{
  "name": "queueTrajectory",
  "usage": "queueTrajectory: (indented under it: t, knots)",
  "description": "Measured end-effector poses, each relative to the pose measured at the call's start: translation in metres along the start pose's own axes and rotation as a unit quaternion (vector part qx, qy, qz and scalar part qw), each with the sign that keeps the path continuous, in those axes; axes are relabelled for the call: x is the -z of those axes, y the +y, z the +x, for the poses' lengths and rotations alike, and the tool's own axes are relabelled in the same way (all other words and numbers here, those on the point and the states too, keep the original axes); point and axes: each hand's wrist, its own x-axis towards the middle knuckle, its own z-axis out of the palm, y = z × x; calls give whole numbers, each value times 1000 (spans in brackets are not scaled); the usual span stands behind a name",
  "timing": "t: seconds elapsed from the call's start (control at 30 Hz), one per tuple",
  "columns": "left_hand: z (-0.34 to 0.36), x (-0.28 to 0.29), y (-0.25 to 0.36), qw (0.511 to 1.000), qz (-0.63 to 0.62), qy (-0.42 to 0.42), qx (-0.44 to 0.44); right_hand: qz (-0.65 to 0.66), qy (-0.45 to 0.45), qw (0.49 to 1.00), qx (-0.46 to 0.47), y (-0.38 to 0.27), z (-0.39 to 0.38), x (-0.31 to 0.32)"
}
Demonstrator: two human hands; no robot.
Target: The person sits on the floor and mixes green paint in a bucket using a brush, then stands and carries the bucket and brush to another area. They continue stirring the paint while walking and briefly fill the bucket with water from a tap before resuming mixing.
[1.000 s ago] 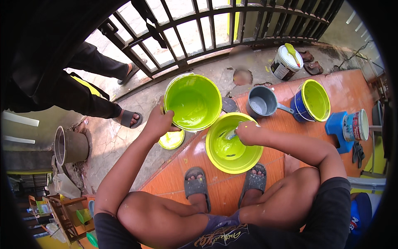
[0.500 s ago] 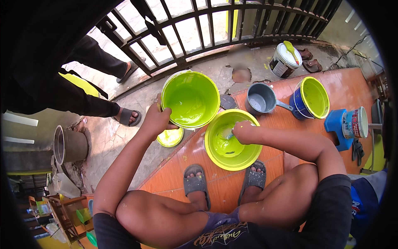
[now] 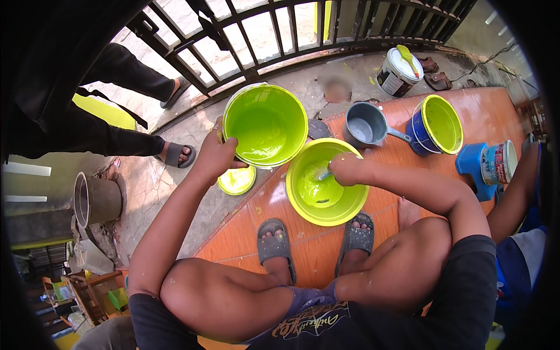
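Observation:
My left hand (image 3: 216, 156) grips the near-left side of a pail (image 3: 298, 131) coated inside with lime-green paint. The pail leans toward me, with wet paint pooled low in it. Beside it on the tiles, between my feet and the pail, stands a lime-yellow basin (image 3: 296, 201) with paint in its bottom. My right hand (image 3: 346, 170) reaches over the basin's right side, closed on a slim pale-blue tool (image 3: 321, 174) that touches the paint; its kind is unclear. A paint-covered round lid (image 3: 237, 182) lies below the pail.
To the right are a grey dipper (image 3: 365, 124), a blue paint bucket (image 3: 418, 133), a blue stool (image 3: 471, 169) with a tin, and another person's arm (image 3: 516, 189). A lidded white tub (image 3: 396, 76) stands near the gate (image 3: 251, 73). Someone in black trousers (image 3: 111, 128) stands at left.
The view has shifted slightly. My right hand and the pale-blue tool have moved a little within the basin. Another person's arm now shows at right, and a grey-clothed part at lower left.

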Motion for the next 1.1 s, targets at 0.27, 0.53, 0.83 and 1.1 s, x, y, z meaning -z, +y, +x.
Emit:
queueTrajectory:
  t: [0.27,0.53,0.83,1.1]
  knots:
    - [-1,-3,-2,1000,7,7,8,-8,-7,1000,-7,3,9,-11]
    - [-7,-7,-2,1000,2,26,-10,13,54,998,0,14,20,-5]
    - [-14,-7,-1,999,26,20,-30,55,39,998,-16,13,3,-15]
    - [-10,-6,-12,999,20,24,-37,140,50,989,15,7,-103,112]
